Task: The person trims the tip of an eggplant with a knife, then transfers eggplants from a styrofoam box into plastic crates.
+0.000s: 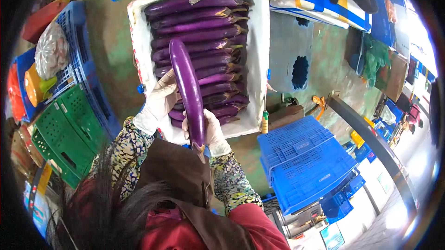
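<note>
Both gloved hands are busy with one long purple eggplant (187, 85). The right hand (214, 134) is wrapped around the lower part near the stem, fingertips poking out on the other side, and the left hand (162, 99) has its fingers up against the side, around the middle. Stem end points at the person's body, the rounded end out over the box.

Under it there's a white foam box (257, 64) with a bunch more eggplants (199, 29), lying crosswise in a stacked-up row, stems mostly to the right. Inside wall shows bare down the right side.

Off to the right, some blue crates (306, 157), plus a blue-taped box (296, 2) up top. On the left, green crates (69, 131) and a blue bin (28, 71) holding something yellow (34, 85), with a clear plastic bag (52, 55) of something just beside it.
</note>
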